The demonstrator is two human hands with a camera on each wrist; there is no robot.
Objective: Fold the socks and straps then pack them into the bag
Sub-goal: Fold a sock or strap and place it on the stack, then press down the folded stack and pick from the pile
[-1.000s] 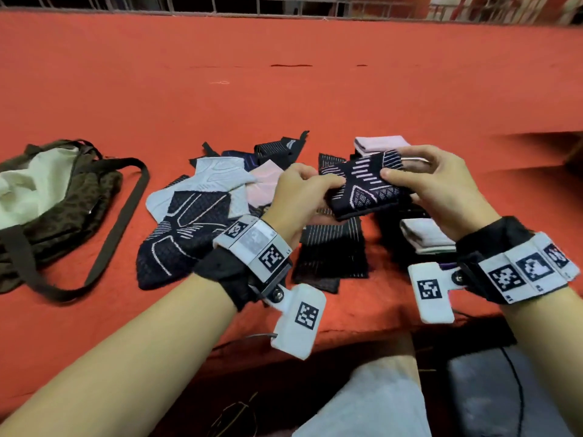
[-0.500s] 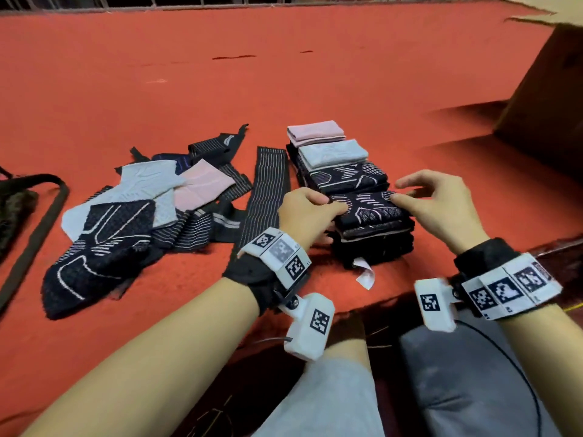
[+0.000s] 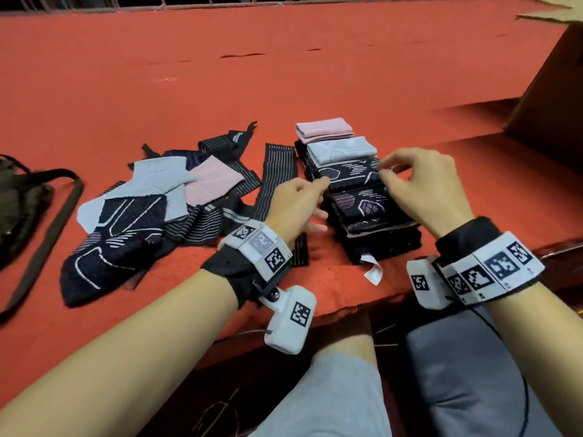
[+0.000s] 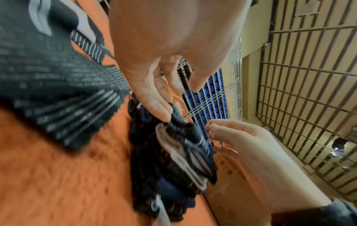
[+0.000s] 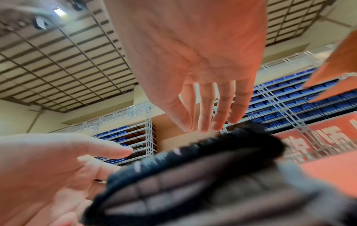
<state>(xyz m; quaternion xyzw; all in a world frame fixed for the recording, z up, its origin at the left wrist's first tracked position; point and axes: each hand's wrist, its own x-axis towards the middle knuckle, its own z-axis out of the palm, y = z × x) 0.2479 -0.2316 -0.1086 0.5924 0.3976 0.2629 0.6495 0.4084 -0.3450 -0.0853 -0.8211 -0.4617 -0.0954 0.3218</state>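
A stack of folded socks [image 3: 362,205] lies on the red table: pink at the far end, then light grey, then dark patterned ones over black pieces. My left hand [image 3: 321,200] is at the stack's left edge, and in the left wrist view its straight fingertips [image 4: 160,110] touch a dark folded sock [image 4: 173,160]. My right hand [image 3: 386,171] hovers over the stack's right edge with relaxed fingers and holds nothing. Unfolded socks [image 3: 116,244] and striped straps [image 3: 277,171] lie in a loose pile to the left. The bag [image 3: 19,197] shows at the far left edge.
The bag's long strap [image 3: 47,234] trails across the table at the left. A cardboard box [image 3: 549,99] stands at the right. The table's front edge [image 3: 347,307] runs just below my wrists. Bare red surface stretches behind the piles.
One second ago both hands held a folded dark patterned sock above the pile. They set it on the stack and let go. The head view has turned right.
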